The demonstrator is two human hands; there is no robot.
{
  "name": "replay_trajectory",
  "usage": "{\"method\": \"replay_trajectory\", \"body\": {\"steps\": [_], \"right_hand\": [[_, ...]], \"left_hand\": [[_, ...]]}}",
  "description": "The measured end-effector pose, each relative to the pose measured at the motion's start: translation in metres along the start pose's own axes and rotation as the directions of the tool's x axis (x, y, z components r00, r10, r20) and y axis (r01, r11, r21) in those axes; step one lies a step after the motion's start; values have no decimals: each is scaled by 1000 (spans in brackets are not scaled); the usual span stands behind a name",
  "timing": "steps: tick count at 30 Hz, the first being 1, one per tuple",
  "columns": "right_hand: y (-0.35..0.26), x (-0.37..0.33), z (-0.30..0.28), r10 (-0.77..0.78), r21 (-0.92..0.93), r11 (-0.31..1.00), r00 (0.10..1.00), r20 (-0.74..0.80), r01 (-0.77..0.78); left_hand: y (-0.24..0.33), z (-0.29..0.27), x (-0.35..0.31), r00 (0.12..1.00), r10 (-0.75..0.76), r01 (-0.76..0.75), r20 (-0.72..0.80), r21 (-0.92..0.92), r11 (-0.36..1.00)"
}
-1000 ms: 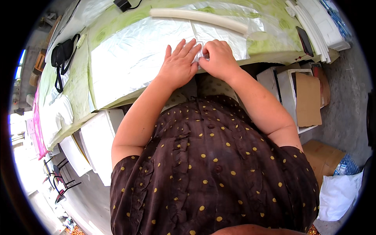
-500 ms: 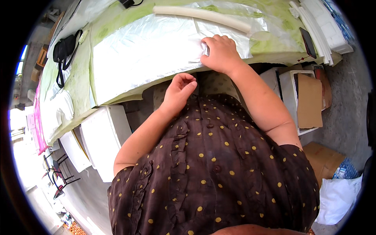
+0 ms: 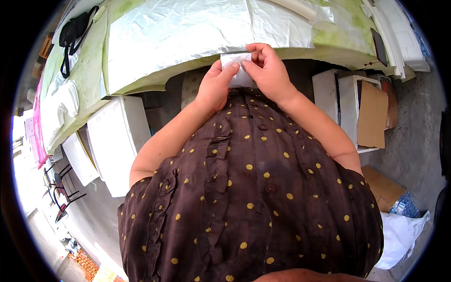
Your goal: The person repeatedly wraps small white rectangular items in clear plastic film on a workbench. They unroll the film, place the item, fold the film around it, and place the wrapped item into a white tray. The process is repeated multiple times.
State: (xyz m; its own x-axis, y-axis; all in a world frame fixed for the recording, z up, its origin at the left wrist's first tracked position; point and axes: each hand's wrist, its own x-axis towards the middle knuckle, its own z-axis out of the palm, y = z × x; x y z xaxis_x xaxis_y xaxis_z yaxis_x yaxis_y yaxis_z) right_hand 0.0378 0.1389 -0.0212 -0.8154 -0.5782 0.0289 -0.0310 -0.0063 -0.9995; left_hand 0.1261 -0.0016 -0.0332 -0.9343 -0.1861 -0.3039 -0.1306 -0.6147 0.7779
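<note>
A small, squarish packet of thin white plastic film (image 3: 241,79) is held between both hands, just off the table's near edge and in front of my body. My left hand (image 3: 213,88) grips its left side, thumb laid over the front. On the right side, my right hand (image 3: 271,74) pinches it, with the thumb on the front and the index finger bent at the top edge. The other fingers of both hands are partly hidden behind the packet. Beyond it, a wide sheet of shiny white film (image 3: 183,35) covers the table's near part.
A green patterned cloth (image 3: 336,41) covers the table. A cream tube (image 3: 297,6) lies at the back, a dark phone (image 3: 378,47) at the right, and a black bag (image 3: 75,30) at the left. White boxes (image 3: 109,141) and a cardboard piece (image 3: 372,115) are below.
My right hand has come back from the film on the table to my left hand. The white packet now shows between both hands. The view has shifted, with the table higher in it.
</note>
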Motion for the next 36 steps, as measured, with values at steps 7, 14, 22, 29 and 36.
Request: {"method": "replay_trajectory", "body": {"steps": [7, 14, 22, 29, 36], "right_hand": [[1, 2, 16, -168, -108, 981, 985, -35, 163], [12, 5, 18, -105, -92, 990, 994, -3, 104], [11, 2, 19, -35, 23, 999, 980, 196, 32], [20, -2, 16, 95, -56, 995, 963, 253, -83], [28, 3, 21, 134, -67, 991, 947, 291, -119]], "left_hand": [[15, -16, -10, 952, 8, -51, -305, -133, 990], [1, -33, -19, 966, 247, -214, -80, 296, 931], [66, -105, -81, 849, 415, -277, -328, 392, 877], [153, -318, -213, 279, 621, -47, -733, 635, 771], [138, -387, -251, 158, 472, 485, -868, 484, 728]]}}
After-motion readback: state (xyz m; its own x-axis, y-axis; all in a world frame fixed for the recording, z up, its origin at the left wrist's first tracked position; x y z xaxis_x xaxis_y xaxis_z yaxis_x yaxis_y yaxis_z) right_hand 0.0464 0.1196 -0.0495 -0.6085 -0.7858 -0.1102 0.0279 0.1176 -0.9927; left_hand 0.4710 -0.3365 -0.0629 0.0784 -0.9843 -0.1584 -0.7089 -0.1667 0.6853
